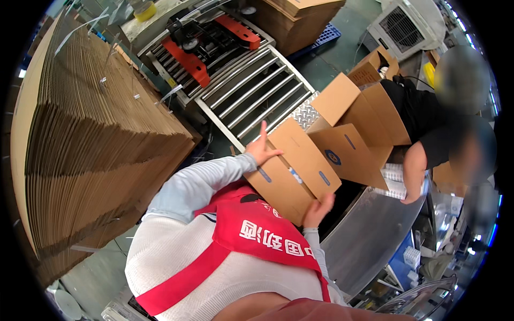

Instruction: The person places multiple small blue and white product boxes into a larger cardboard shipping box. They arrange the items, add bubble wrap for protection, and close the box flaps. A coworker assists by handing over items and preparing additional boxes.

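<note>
Left hand (261, 151) laid over the left edge of a brown, box-shaped cardboard carton (305, 158), thumb and forefinger spread wide apart; I take the grip as a steadying one, bearing on the folded flaps near their seam. Right hand (318, 210) at the carton's opposite lower corner, fingertips blurred; I cannot tell from my station whether it pinches or merely rests there. Set on opposite sides, the two seem to keep the carton square. A small blue-and-white patch (294, 175) shows at the seam.

The carton lies at the near end of a silver metal roller conveyor (294, 71), my landmark; what bears it from beneath is hidden. Right of the conveyor's near end, an upright brown cardboard carton with raised flaps (369, 134) stands beside a co-worker's bare forearm (414, 174), presumably spread for access from above. At the conveyor's far end sits a black machine with orange-red arms (184, 61); left of the conveyor, a tall stack of flattened brown cardboard (107, 123), probably kept within reach.
</note>
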### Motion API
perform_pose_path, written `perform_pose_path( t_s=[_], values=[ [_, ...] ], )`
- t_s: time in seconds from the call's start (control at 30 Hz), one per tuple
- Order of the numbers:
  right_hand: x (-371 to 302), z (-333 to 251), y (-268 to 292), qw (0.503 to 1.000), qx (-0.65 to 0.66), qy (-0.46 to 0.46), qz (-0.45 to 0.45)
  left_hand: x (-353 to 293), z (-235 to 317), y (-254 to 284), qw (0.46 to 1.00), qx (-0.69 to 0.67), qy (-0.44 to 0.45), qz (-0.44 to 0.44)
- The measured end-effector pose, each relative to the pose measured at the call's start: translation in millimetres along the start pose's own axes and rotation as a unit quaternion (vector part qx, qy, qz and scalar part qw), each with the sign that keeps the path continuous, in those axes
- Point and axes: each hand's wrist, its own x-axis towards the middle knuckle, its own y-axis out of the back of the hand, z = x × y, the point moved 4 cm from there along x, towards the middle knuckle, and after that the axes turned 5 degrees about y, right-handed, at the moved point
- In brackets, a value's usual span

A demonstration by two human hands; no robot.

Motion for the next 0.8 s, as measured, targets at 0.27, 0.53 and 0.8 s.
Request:
perform_pose_path(
  t_s=[0.27, 0.53, 0.8],
  values=[
    [25, -42, -159, 0.840, 0.415, -0.346, 0.042, 179, 16, 104, 0.973, 0.125, -0.189, 0.038],
    [193, -156, -386, 0.955, 0.251, -0.124, 0.095, 252, 17, 217, 0.862, 0.352, -0.285, 0.229],
    [332, -201, -452, 0.988, 0.140, -0.038, 0.051, 317, 20, 270, 0.861, 0.279, -0.306, 0.295]
  ],
)
